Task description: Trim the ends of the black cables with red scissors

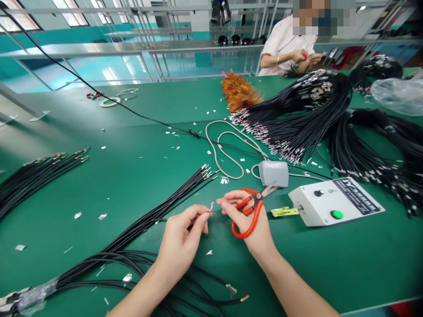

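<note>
Cable end (209,210) pinched in left hand (180,240) grip, low centre over desk (139,145) | right hand (246,215) grip clenched on red scissors (250,210), fingertips just beside cable end | cable bundle (139,224) beneath left hand | white box (335,201) right.

Cable-assembly factory, green workbench (132,176), cable bundles (297,119)

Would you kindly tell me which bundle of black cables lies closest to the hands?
The fanned bundle running diagonally beneath the left hand; the others lie far left or beyond the white control box.
</note>
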The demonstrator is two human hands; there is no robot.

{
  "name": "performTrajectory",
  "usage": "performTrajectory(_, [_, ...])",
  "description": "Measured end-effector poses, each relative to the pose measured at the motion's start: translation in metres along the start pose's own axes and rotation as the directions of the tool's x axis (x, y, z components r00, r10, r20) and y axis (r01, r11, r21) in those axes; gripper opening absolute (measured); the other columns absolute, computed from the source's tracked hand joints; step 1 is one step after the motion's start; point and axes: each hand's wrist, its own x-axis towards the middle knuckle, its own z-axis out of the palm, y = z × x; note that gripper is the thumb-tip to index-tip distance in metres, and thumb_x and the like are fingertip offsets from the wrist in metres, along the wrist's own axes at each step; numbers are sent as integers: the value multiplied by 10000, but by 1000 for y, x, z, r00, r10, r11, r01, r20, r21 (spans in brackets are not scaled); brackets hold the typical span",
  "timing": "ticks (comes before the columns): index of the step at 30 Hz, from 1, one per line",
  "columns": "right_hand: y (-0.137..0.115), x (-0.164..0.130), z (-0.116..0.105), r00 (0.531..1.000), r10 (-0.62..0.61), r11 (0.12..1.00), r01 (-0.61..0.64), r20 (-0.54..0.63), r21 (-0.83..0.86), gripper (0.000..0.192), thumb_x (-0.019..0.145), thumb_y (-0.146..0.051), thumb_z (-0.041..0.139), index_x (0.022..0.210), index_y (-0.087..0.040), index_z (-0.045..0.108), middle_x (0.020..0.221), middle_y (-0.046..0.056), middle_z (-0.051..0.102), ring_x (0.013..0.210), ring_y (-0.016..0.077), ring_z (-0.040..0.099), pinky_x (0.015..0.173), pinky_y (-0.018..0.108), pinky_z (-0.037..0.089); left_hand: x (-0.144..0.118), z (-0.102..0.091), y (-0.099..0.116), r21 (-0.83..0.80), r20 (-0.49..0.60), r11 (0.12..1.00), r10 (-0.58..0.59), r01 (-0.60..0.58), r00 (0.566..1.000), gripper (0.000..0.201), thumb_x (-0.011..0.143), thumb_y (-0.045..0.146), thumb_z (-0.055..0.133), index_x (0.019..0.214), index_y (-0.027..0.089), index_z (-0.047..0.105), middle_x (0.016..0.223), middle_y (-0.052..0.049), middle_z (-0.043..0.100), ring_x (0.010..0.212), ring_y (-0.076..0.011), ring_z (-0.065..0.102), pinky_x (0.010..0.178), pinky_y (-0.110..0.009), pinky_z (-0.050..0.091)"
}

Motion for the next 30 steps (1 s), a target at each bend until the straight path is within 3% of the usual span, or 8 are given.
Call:
performTrajectory(3, [-1, 1, -1, 990, 123, 985, -131, 76, 108, 222, 692, -284, 806, 844, -192, 674, 785, 30, 746, 633, 145, 662, 661, 290, 557, 0, 0, 5, -40, 35, 999, -8, 10, 999, 251, 918, 264, 487, 717, 179, 610, 584, 5, 602, 609, -146, 574, 581, -229, 426])
performTrajectory(8, [0, 0, -2, 966, 239, 941, -255, 95, 222, 271, 647, -317, 842, 817, -183, 678, 743, 12, 729, 618, 118, 638, 652, 253, 520, -3, 4, 2, -38, 46, 999, 16, -14, 999, 170, 906, 259, 519, 798, 177, 621, 581, 28, 565, 542, -122, 528, 534, -213, 416])
performTrajectory(15, [-4, 1, -2, 900, 413, 835, -435, 138, 337, 371, 518, -289, 904, 774, -169, 663, 699, 6, 731, 580, 86, 608, 606, 203, 464, -6, 7, 1, 50, -59, 993, 110, -107, 992, 105, 872, 174, 565, 786, 179, 626, 659, 18, 632, 571, -107, 571, 564, -190, 446])
performTrajectory(20, [3, -2, 4, 873, 457, 781, -485, 169, 393, 359, 503, -241, 904, 758, -166, 663, 669, -3, 715, 554, 88, 598, 570, 205, 449, -3, 6, 2, -99, -78, 995, 3, -11, 997, 118, 884, 207, 549, 789, 171, 610, 598, 26, 596, 545, -110, 571, 525, -195, 441])
performTrajectory(24, [8, -5, 6, 904, 400, 837, -428, 151, 342, 325, 536, -244, 889, 770, -172, 675, 665, -13, 699, 595, 114, 624, 614, 237, 476, 0, 5, 3, -200, -68, 979, -61, 46, 996, 108, 882, 223, 557, 809, 162, 607, 583, 27, 589, 531, -104, 550, 496, -194, 411])
performTrajectory(27, [5, -2, 3, 950, 300, 893, -311, 85, 325, 275, 591, -254, 860, 787, -186, 680, 755, 7, 725, 670, 132, 643, 688, 268, 501, 1, 5, 4, -211, -29, 975, -71, 64, 997, 137, 884, 232, 551, 782, 159, 604, 553, 34, 568, 511, -97, 515, 495, -196, 394])
performTrajectory(30, [1, 0, -1, 961, 262, 905, -278, 92, 322, 249, 610, -249, 843, 789, -192, 680, 754, 3, 720, 658, 128, 626, 690, 274, 502, 1, 7, 4, -205, -3, 977, -67, 65, 998, 150, 879, 237, 554, 762, 157, 602, 557, 30, 567, 528, -103, 520, 530, -206, 411])
